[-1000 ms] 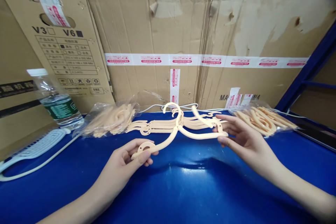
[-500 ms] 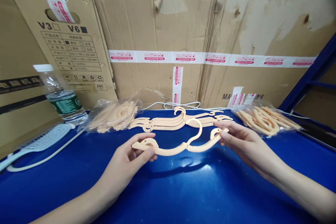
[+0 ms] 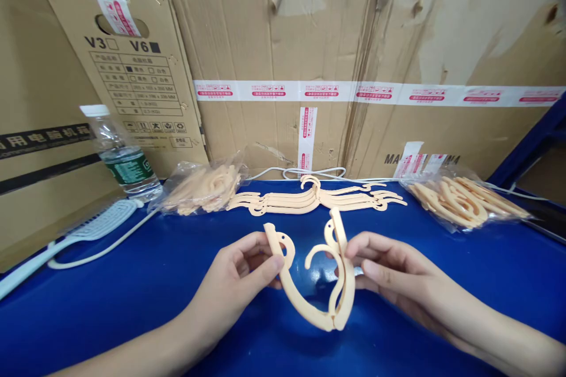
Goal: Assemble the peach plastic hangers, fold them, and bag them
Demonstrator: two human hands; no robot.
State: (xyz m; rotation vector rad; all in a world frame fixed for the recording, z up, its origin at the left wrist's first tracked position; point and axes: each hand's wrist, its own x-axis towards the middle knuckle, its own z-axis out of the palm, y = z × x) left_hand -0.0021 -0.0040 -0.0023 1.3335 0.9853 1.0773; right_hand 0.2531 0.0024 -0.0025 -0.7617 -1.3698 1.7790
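A beige folding clothes hanger (image 3: 305, 308) is held up between my hands, bent into a V with its joint at the bottom. My left hand (image 3: 247, 271) pinches the left arm of it near the curled end. Around the right arm, the fingers of my right hand (image 3: 384, 265) are closed. The hanger's hook curves inward between the two arms. Behind it, a row of similar hangers (image 3: 287, 202) lies spread out on the blue table (image 3: 247, 347), their hooks together in the middle.
Clear bags of folded hangers lie at the left (image 3: 201, 188) and right (image 3: 469, 200). A water bottle (image 3: 126, 159) and a pale blue hairbrush (image 3: 97, 227) are at the far left. Cardboard boxes (image 3: 283, 23) wall off the back, with a white cable (image 3: 309, 172) before them.
The hanger has gone from spread nearly straight to folded in a V, its joint now low and its ends raised. My hands have come closer together.
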